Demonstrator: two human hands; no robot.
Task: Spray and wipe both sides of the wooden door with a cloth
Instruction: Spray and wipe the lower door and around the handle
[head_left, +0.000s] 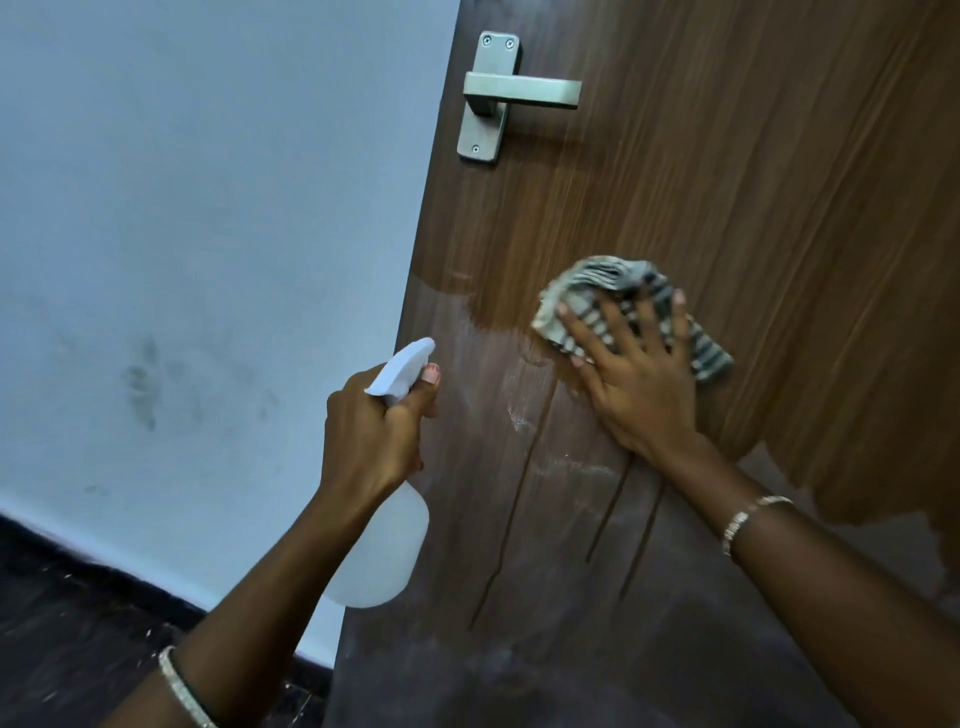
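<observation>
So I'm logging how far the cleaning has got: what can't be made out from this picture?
Head view only:
- Other side of the door: faces away, unseen.
- Door's top, bottom and right part: cut off by the frame.
- Liquid level in the spray bottle: translucent body, partly behind the left hand.
- Cloth centre: covered by the right hand.

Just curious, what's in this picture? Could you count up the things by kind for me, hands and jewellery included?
Hands: 2, the left hand and the right hand
Spray bottles: 1, the white spray bottle
Cloths: 1, the striped cloth
Doors: 1, the wooden door
Door handles: 1, the metal door handle
Bracelets: 2, one on the left wrist, one on the right
Total: 8
</observation>
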